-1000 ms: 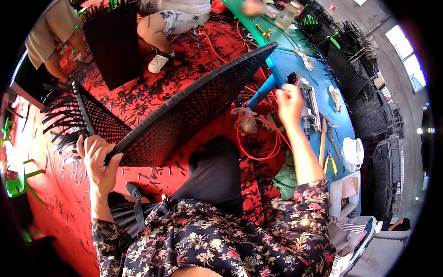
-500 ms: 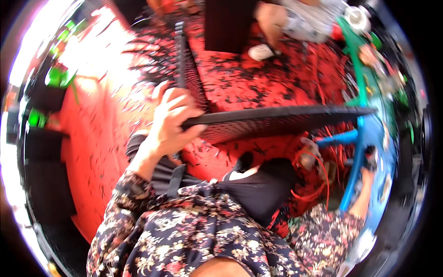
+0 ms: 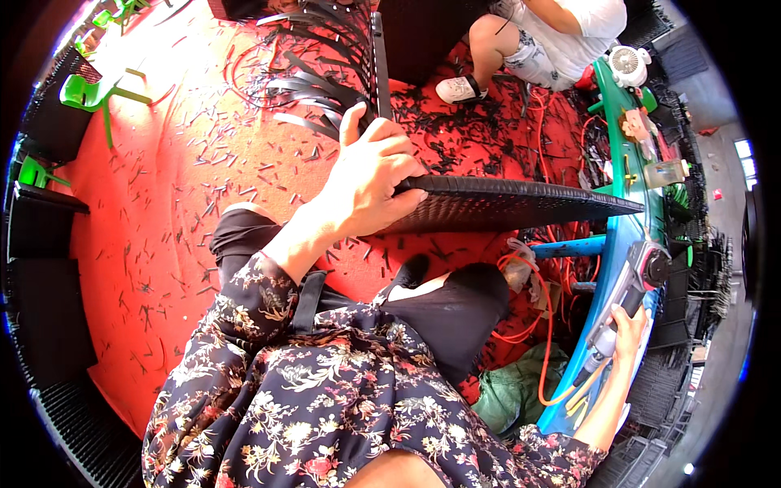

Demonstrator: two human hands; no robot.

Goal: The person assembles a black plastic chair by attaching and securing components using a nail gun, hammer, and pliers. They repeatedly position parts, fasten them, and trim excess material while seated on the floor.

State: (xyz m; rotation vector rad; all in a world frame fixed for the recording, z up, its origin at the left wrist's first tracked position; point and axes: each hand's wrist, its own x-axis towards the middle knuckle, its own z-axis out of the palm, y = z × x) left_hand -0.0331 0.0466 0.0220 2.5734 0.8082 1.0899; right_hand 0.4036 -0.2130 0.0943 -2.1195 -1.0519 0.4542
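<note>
At the upper left of the frame green plastic chairs (image 3: pixel 85 91) stand on the red floor (image 3: pixel 163 244), which is littered with short dark offcuts. No package or label shows clearly enough to tell apart.

Just left of centre, the left hand (image 3: pixel 370 175) closes its fingers (image 3: pixel 399 195) over the near edge of a black woven panel (image 3: pixel 504 205), thumb up against the upright woven piece behind. The panel lies almost edge-on, a long dark wedge running from the hand toward the right, its tip reaching the blue table (image 3: pixel 606 309). Loose black strips (image 3: pixel 313 73) fan out from the upright piece at the top centre.

Below the panel sit the person's dark-clad knees, and orange cord (image 3: pixel 541 325) loops beside them over a green cloth (image 3: pixel 508 390).

At the upper right another person (image 3: pixel 553 41) in a white top sits on the floor.

At the lower right, the right hand (image 3: pixel 626 329) wraps its fingers round the handle of a grey power tool (image 3: pixel 630 281) lying on the table edge.
</note>
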